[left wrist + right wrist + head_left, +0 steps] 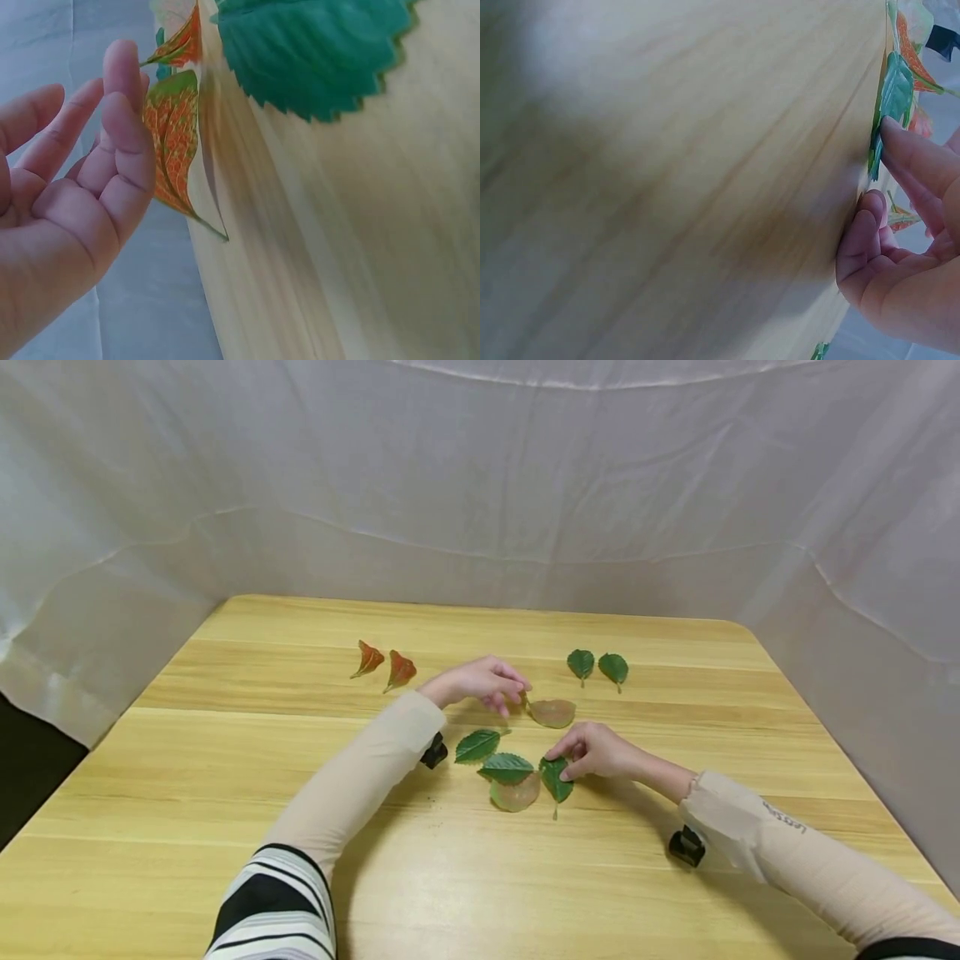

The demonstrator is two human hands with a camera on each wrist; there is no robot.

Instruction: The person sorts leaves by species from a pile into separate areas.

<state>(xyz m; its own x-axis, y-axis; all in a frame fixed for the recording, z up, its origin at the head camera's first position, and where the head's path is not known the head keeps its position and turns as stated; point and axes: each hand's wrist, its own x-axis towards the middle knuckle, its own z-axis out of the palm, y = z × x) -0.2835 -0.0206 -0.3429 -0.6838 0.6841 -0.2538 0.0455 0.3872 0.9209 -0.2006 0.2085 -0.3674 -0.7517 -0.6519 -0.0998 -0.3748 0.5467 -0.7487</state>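
On the wooden bench (225,827) the left hand (480,681) has its fingers (513,681) curled at the stem end of a pale brown leaf (552,713) just beyond the central cluster; whether they truly pinch the stem cannot be told. The right hand (596,750) rests straightish fingers (562,758) on a green leaf (556,778) at the cluster's right edge, pressing rather than gripping. To do this well, each leaf is best taken by the stem and lifted clear, so its neighbours stay put. The brown leaf lies with its long axis roughly across the bench, stem toward the left hand; the green leaf runs near-to-far, stem toward the person. Beyond the cluster lie two red leaves (382,665) far left and two green ones (597,666) far right
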